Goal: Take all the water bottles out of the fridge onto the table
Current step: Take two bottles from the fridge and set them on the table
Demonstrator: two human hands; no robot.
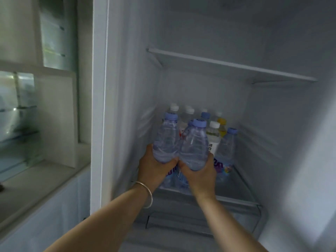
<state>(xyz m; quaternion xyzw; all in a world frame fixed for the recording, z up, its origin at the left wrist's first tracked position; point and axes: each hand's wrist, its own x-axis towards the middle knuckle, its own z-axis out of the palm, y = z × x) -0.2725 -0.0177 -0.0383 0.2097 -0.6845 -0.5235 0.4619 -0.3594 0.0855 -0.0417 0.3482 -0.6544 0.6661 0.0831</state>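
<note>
My left hand [154,168], silver bangle [148,194] at the wrist, was wrapped low around one clear blue-capped plastic water bottle [166,140], tilted to clear the shelf. My right hand [199,174] cupped a second such bottle [194,146] alongside, touching it. More bottles stood behind on the glass fridge shelf [236,190].
</note>
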